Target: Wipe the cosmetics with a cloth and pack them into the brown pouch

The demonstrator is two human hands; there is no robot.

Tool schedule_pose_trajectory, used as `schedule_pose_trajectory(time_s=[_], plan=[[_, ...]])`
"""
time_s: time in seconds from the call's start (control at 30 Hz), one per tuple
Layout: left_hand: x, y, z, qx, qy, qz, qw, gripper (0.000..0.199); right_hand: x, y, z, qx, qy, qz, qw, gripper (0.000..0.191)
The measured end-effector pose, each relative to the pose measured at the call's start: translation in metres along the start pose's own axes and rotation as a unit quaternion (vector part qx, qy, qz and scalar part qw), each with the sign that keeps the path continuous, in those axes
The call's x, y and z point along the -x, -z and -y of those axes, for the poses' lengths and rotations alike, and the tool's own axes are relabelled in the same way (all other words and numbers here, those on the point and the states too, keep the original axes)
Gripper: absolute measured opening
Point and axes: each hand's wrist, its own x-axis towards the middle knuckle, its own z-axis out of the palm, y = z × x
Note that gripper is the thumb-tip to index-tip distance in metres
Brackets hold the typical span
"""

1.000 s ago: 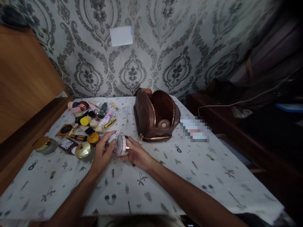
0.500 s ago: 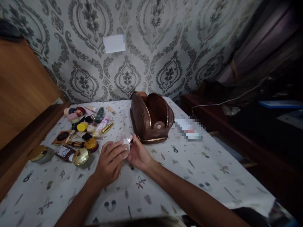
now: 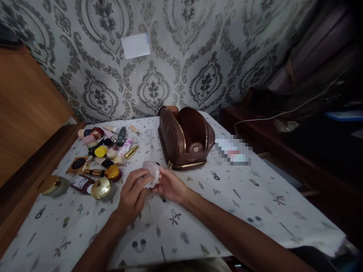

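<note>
Jar (image 3: pixel 155 173) held above the bench (image 3: pixel 227 192)
Fingers of left hand (image 3: pixel 133 194) and right hand (image 3: pixel 171 185) grasp it from opposite sides, likely to steady it; bag (image 3: pixel 173 138) stands open just beyond

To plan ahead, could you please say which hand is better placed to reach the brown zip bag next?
Probably the right hand: it is nearer the brown zip bag and holds the round jar from the right. The left hand is farther off, fingers on the jar's other side.
</note>
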Motion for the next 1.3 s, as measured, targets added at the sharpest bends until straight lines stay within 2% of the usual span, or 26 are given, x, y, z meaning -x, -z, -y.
schedule_pose_trajectory(time_s=[0.13, 0.27, 0.37, 0.47, 0.53, 0.63, 0.77, 0.83, 0.93, 1.0, 1.07, 1.2, 1.27, 1.3], plan=[[0.000, 0.003, 0.002, -0.005, 0.043, -0.016, 0.999, 0.040, 0.004, -0.002, -0.005, 0.045, 0.000, 0.017, 0.999, 0.033], [-0.002, 0.004, 0.010, -0.008, 0.141, -0.006, 0.990, 0.034, 0.004, 0.001, 0.000, 0.004, 0.002, 0.006, 1.000, 0.038], [-0.001, 0.001, 0.013, 0.028, 0.192, 0.018, 0.981, 0.032, 0.001, 0.004, 0.004, -0.029, 0.031, -0.013, 0.999, 0.045], [0.004, -0.004, 0.014, 0.044, 0.220, 0.030, 0.974, 0.032, -0.001, 0.005, 0.005, -0.032, 0.071, -0.037, 0.996, 0.042], [0.007, -0.007, 0.014, 0.050, 0.238, 0.037, 0.969, 0.031, -0.002, 0.003, 0.004, -0.009, 0.112, -0.051, 0.992, 0.039], [0.009, -0.011, 0.016, 0.076, 0.255, 0.054, 0.963, 0.032, -0.003, -0.002, 0.005, 0.054, 0.187, -0.066, 0.979, 0.047], [0.012, -0.020, 0.017, 0.086, 0.252, 0.079, 0.961, 0.058, -0.003, -0.005, 0.002, 0.151, 0.252, -0.121, 0.948, 0.061], [0.013, -0.025, 0.016, 0.072, 0.264, 0.066, 0.960, 0.064, -0.004, -0.005, -0.003, 0.191, 0.265, -0.136, 0.935, 0.065], [0.010, -0.026, 0.016, 0.082, 0.288, 0.028, 0.954, 0.057, -0.001, -0.005, -0.011, 0.220, 0.266, -0.128, 0.930, 0.067], [0.006, -0.022, 0.018, 0.132, 0.316, 0.022, 0.939, 0.048, 0.003, -0.007, -0.012, 0.240, 0.261, -0.127, 0.926, 0.060], [0.002, -0.015, 0.020, 0.195, 0.369, 0.007, 0.909, 0.042, 0.007, -0.009, -0.011, 0.268, 0.255, -0.133, 0.919, 0.048], [0.001, -0.010, 0.026, 0.279, 0.479, -0.082, 0.828, 0.054, 0.013, -0.015, -0.005, 0.350, 0.252, -0.151, 0.890, 0.037], [0.003, -0.011, 0.027, 0.275, 0.489, -0.096, 0.822, 0.057, 0.015, -0.019, -0.004, 0.375, 0.246, -0.164, 0.879, 0.036], [0.004, -0.011, 0.027, 0.254, 0.478, -0.084, 0.837, 0.054, 0.015, -0.021, -0.004, 0.381, 0.238, -0.170, 0.877, 0.037]])
